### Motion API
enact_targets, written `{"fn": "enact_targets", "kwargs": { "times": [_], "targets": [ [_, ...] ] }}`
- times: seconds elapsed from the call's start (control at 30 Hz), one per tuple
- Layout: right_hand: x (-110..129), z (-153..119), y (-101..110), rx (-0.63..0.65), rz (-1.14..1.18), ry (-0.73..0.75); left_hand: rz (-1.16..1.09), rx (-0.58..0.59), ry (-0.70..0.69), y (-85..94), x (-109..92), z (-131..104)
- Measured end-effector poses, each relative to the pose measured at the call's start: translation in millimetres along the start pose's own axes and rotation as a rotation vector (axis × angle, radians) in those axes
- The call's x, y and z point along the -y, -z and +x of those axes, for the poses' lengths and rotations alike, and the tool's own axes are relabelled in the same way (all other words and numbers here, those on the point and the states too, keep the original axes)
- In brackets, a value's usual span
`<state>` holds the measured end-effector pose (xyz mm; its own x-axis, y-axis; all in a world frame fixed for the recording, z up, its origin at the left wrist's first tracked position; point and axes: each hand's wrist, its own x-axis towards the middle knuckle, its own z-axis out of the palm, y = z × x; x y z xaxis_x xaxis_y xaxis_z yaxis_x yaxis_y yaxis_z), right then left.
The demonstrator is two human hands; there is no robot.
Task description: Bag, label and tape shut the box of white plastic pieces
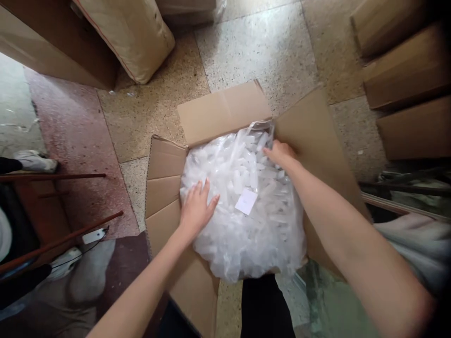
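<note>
Head view: a clear plastic bag (243, 253) packed with small, whitish translucent pieces (251, 177) is filling the open, brown cardboard box (225, 110). My left hand (197, 206) is resting on the bag at the box's left side, fingers spread, grasping nothing. My right hand (282, 152) is reaching into the box's far right corner, fingers curling; whether they're pinching plastic, I cannot tell. A square white paper slip (246, 201) is showing mid-box. Filling is looking done; the flaps (165, 178) are standing open, not yet closed.

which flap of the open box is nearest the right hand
The right flap, partly hidden behind the right hand; the far flap, left flap and near flap lie clear of it.
</note>
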<state>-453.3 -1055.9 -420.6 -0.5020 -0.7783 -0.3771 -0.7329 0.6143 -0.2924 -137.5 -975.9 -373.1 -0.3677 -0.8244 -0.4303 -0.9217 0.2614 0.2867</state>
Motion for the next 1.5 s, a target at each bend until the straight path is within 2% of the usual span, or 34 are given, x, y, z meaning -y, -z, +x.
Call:
{"fn": "enact_targets", "kwargs": {
  "times": [0.07, 0.13, 0.23, 0.33, 0.43, 0.5, 0.53, 0.6, 0.63, 0.67, 0.73, 0.77, 0.83, 0.87, 0.93, 0.97, 1.03, 1.13, 1.23, 1.3, 1.4, 1.5],
  "targets": [
    [-5.1, -0.8, -10.6, -0.03, -0.083, -0.03, -0.048, -0.042, 0.027, -21.9, -3.7, -6.6],
    [-13.8, -26.6, -17.4, -0.078, -0.136, 0.019, -0.085, -0.078, 0.024, -34.9, -12.9, -16.2],
    [-33.4, -95.8, -21.9, -0.054, -0.265, 0.167, -0.157, -0.059, -0.045, -42.6, -31.6, -35.5],
    [-57.6, -161.8, -22.2, 0.104, -0.4, 0.332, -0.196, 0.073, -0.248, -47.4, -53.4, -64.8],
    [-74.7, -190.9, -14.5, 0.159, -0.424, 0.358, -0.197, 0.17, -0.429, -44.9, -68.2, -97.5],
    [-80.2, -190.0, -3.0, 0.188, -0.447, 0.365, -0.165, 0.108, -0.441, -30.0, -65.5, -114.3],
    [-82.1, -185.6, 3.7, 0.216, -0.464, 0.371, -0.137, 0.034, -0.431, -18.0, -58.9, -120.2],
    [-85.6, -173.9, 16.3, 0.294, -0.462, 0.394, -0.071, -0.173, -0.377, 11.5, -35.6, -127.0],
    [-87.5, -168.6, 20.9, 0.309, -0.424, 0.41, -0.045, -0.304, -0.305, 26.0, -20.0, -128.3],
    [-89.1, -165.0, 23.9, 0.29, -0.365, 0.417, -0.013, -0.42, -0.22, 38.3, -3.2, -129.0],
    [-89.8, -167.7, 24.8, 0.157, -0.219, 0.387, 0.02, -0.523, -0.011, 52.2, 29.6, -129.3],
    [-87.9, -176.0, 23.2, 0.066, -0.157, 0.359, -0.01, -0.523, 0.102, 52.9, 43.3, -129.3],
    [-77.7, -208.5, 18.4, -0.052, -0.084, 0.352, -0.157, -0.396, 0.301, 44.1, 61.6, -129.1],
    [-69.3, -231.9, 16.2, -0.078, -0.054, 0.4, -0.254, -0.314, 0.39, 37.0, 66.0, -128.8],
    [-48.0, -287.1, 13.3, -0.071, 0.019, 0.63, -0.401, -0.211, 0.52, 23.2, 66.6, -127.5],
    [-36.3, -315.3, 12.6, -0.081, 0.097, 0.758, -0.443, -0.21, 0.559, 18.4, 63.9, -126.7],
    [-15.0, -364.0, 11.2, -0.014, 0.267, 0.918, -0.468, -0.261, 0.575, 14.4, 55.0, -124.8],
    [3.0, -406.2, 7.2, -0.026, 0.382, 0.943, -0.483, -0.316, 0.559, 16.9, 34.6, -120.2],
    [2.1, -417.7, 2.9, -0.078, 0.343, 0.841, -0.559, -0.362, 0.599, 15.3, 3.2, -110.3],
    [-5.1, -418.3, 0.8, -0.1, 0.302, 0.789, -0.643, -0.353, 0.575, 6.8, -23.1, -98.8],
    [-19.4, -415.3, -4.5, -0.059, 0.173, 0.712, -0.583, -0.279, 0.408, -16.1, -61.0, -74.0],
    [-31.6, -405.5, -16.1, -0.052, -0.005, 0.573, -0.408, -0.157, 0.249, -42.8, -85.9, -46.5]
  ]
}}
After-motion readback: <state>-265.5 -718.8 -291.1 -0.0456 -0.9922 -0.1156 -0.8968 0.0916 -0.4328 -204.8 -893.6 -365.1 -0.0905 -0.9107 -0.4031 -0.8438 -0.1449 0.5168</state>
